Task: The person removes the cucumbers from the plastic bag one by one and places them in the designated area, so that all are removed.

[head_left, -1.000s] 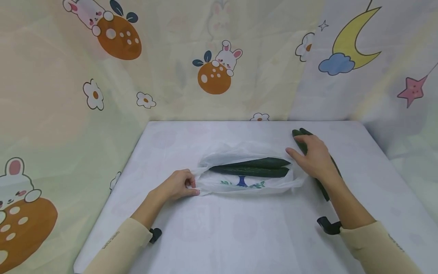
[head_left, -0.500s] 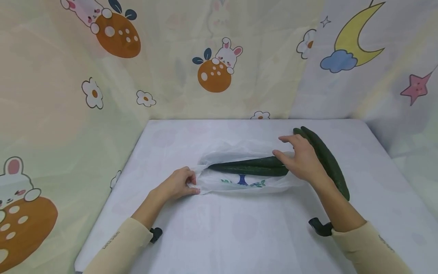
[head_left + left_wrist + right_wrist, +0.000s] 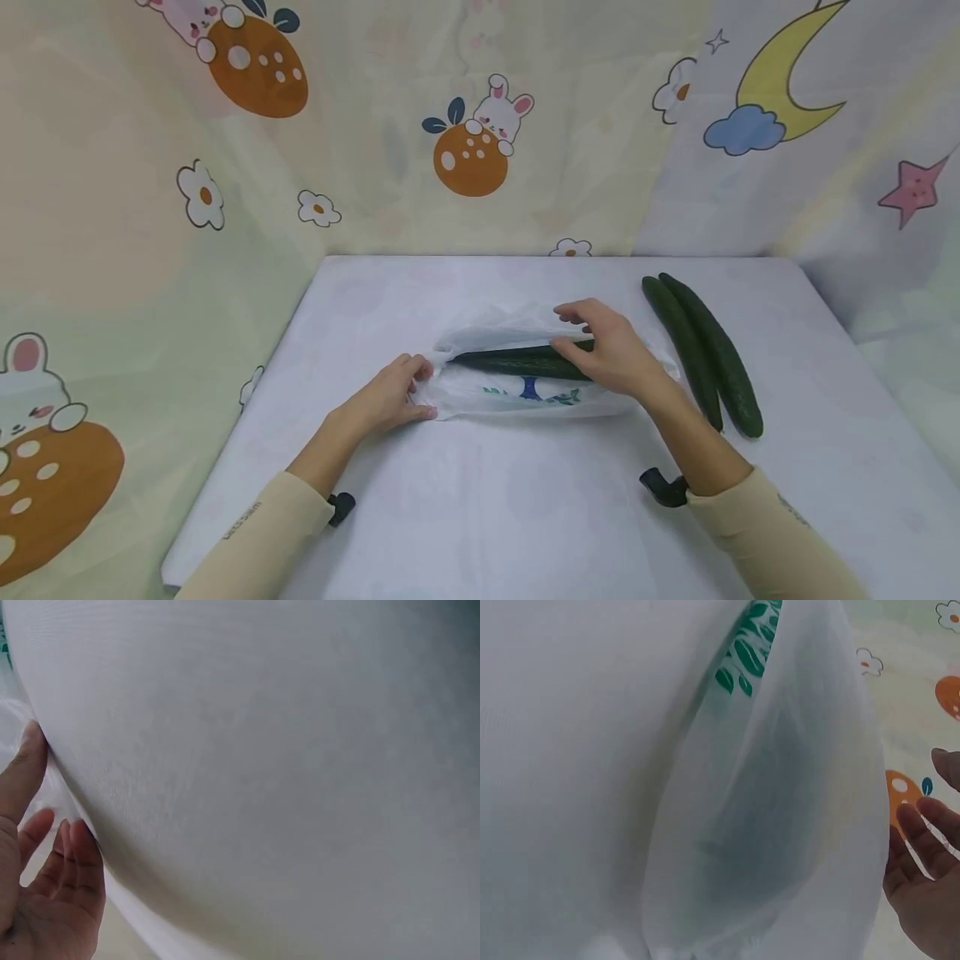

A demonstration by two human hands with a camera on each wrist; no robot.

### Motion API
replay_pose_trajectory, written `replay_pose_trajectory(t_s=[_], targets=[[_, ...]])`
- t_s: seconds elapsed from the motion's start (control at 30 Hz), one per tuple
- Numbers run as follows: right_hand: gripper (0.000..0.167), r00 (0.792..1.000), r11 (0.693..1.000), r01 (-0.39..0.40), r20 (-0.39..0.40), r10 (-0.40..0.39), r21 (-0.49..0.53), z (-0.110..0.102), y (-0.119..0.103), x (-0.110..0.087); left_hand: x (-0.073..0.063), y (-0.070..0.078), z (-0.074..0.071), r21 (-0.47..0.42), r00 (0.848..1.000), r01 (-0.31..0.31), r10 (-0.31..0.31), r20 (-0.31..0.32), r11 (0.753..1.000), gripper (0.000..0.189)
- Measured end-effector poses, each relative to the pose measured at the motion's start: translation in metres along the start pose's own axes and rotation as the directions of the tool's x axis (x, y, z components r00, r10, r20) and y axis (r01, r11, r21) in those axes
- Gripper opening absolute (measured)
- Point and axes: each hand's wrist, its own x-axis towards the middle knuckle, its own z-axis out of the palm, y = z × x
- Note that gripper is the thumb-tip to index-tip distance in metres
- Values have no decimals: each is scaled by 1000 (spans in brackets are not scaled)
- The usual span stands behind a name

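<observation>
Compared with a second ago, we see the right hand (image 3: 611, 346) farther left: it was above the loose pair of cucumbers (image 3: 716, 350) at the right, and now it is over the right half of the white plastic bag (image 3: 480, 402). That pair, partly covered by the hand and arm then, now shows whole. The left hand (image 3: 388, 396) stays at the bag's left end, but its fingers look straighter and more spread than in the earlier frame.

We see the right hand with its fingers gently bent and its thumb well apart, gripping nothing, just in front of the bagged cucumbers (image 3: 517, 362) and hiding their right end. The left hand's thumb and fingers are apart too, touching the bag's edge rather than curling round it.

The bag lies crosswise in the middle of the table (image 3: 480, 517), thin, crumpled and see-through, with a blue and green leaf print on its near side. The cucumbers in it are long and dark green, narrowing to the left; from the right wrist we make out a dark blur through the plastic. The loose pair is dark green and smooth-looking, slanting from far to near just right of the bag, side by side, their near ends slightly apart.
</observation>
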Motion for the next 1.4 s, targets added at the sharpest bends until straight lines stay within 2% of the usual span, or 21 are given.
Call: replay_pose_trajectory(t_s=[0.13, 0.43, 0.63, 0.8, 1.07, 1.4], targets=[[47, 999, 999, 15, 33, -17, 40, 9, -6, 3, -1, 0, 0, -1, 1000, -24, 24, -20, 1000, 78], [47, 988, 994, 70, 132, -80, 80, 19, -17, 12, -1, -1, 1, -30, 1000, -19, 19, -22, 999, 92], [46, 967, 991, 66, 237, -91, 113, 28, -16, 13, 2, 0, 2, 3, 999, -41, 41, -33, 999, 102], [44, 951, 995, 81, 293, -96, 65, 33, -12, 11, 4, 2, 3, 16, 999, -31, 31, -26, 999, 104], [42, 958, 997, 44, 285, -24, -67, 30, -8, 3, 1, 3, 0, 34, 1000, 24, -24, -2, 999, 114], [41, 978, 991, 64, 204, -39, -120, 32, -2, 2, 1, 1, 1, 16, 999, 54, -54, 6, 998, 116]])
